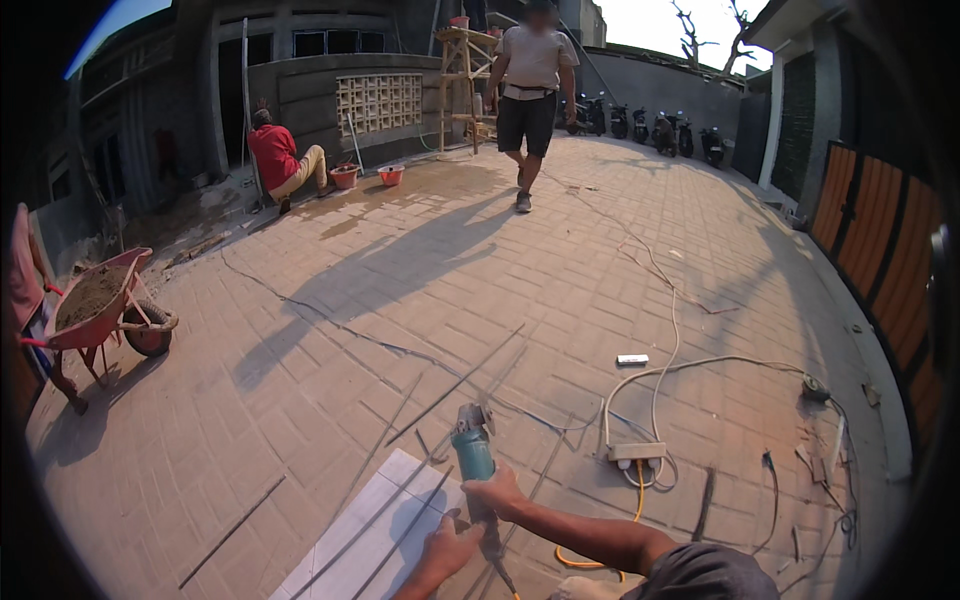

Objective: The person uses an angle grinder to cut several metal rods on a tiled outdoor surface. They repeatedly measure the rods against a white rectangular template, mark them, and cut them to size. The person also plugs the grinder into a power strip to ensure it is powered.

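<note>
My right hand is wrapped round the teal body of an angle grinder, whose metal head and guard point away from me. My left hand is closed at the grinder's dark rear end; part of its grip is hidden. Beneath the hands lies a long pale tile or board, with thin metal rods across it. More thin rods lie on the paving, one long rod just beyond the grinder. An orange cord runs near my right forearm.
A power strip with looping cables lies right of the grinder, near a small white box. Someone walks ahead; another crouches by red buckets. A sand-filled wheelbarrow stands left, a slatted gate right.
</note>
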`<state>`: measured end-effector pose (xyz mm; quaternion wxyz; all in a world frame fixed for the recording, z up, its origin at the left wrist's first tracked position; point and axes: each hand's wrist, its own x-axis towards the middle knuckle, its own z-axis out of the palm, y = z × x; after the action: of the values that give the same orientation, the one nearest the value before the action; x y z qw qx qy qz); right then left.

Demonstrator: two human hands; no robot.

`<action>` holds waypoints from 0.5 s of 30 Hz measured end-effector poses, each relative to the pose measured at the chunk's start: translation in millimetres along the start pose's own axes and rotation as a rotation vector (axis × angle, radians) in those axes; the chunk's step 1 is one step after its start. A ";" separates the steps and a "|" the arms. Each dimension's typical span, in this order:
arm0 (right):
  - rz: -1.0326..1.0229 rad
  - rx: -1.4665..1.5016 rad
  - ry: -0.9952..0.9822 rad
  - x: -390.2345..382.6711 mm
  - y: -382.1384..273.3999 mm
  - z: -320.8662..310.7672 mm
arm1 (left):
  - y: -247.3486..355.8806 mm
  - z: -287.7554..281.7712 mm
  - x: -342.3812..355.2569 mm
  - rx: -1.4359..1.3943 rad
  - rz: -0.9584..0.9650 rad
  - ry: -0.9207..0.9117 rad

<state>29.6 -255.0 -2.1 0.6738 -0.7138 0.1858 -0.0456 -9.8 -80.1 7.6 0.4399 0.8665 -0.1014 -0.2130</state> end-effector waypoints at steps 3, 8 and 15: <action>0.020 0.033 -0.010 15.0 23.8 -14.4 | -31.6 3.8 3.9 -0.027 0.036 0.085; 0.059 0.195 -0.064 3.6 17.5 -29.1 | -58.7 -20.4 -4.2 -0.041 0.013 0.213; 0.091 0.173 -0.063 -11.2 11.5 -52.4 | -111.6 -64.0 -16.0 0.059 0.009 0.412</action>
<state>0.3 -301.1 -6.7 0.7398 -0.6448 0.1920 -0.0084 4.0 37.8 -44.4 0.4267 0.9038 -0.0192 -0.0262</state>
